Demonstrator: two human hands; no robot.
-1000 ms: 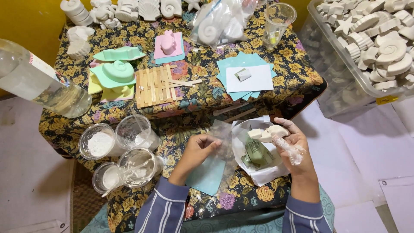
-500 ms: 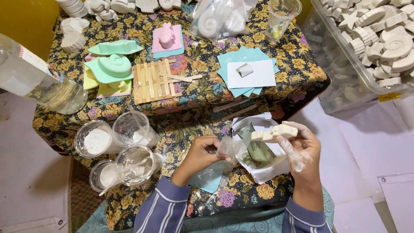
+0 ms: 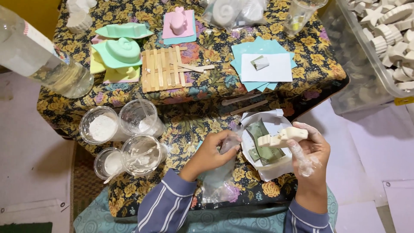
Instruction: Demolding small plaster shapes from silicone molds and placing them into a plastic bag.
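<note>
Right hand (image 3: 311, 153): dusted white, grip clenched on a pale plaster casting (image 3: 282, 136), held level above the white bowl (image 3: 276, 168).
Left hand (image 3: 214, 151): grip closed on a clear plastic bag (image 3: 219, 174) at its upper end (the bag hangs crumpled over the cloth toward the lap).
Casting, position: in the air, just beside the left hand's fingers (image 3: 233, 137), not touching the bag.
Bowl contents: a green mould piece (image 3: 261, 140) lying inside, under the casting.
Step in hand: judged as bagging a finished casting; piece lifted, bag gathered, mouth not yet spread.
Next move calls for: opening the bag's mouth with the left fingers, then turning the casting end-first to slip in without snagging or chipping (plaster looks brittle).
Nearby: four clear cups (image 3: 123, 138) of white powder and slurry to the left; lolly-stick raft (image 3: 164, 69) and coloured moulds (image 3: 117, 49) on the table (image 3: 319, 69); clear bin (image 3: 345, 56) of white castings to the right.
</note>
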